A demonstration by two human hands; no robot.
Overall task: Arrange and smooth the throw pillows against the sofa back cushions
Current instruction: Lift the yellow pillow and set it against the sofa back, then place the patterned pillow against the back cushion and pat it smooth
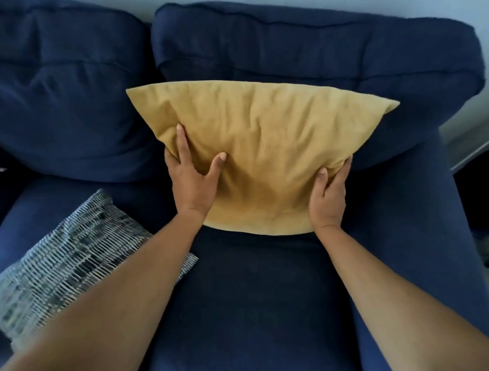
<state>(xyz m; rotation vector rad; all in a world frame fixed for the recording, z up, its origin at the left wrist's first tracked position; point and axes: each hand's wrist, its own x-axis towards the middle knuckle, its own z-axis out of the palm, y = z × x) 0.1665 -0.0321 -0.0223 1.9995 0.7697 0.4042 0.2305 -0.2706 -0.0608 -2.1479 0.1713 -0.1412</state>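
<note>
Soft even daylight; wide-angle edge warp; slight blur overall.

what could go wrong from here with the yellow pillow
1. The yellow pillow is bunched where the right hand grips its lower corner; creases may stay after release.
2. It leans tilted on the back cushion and might slump once let go.
3. The left forearm crosses the patterned pillow and could nudge it toward the seat's front edge.

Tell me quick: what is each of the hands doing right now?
Left hand: grips the yellow pillow at its left edge, thumb on the front.
Right hand: grips the same pillow at its lower right edge.
</note>
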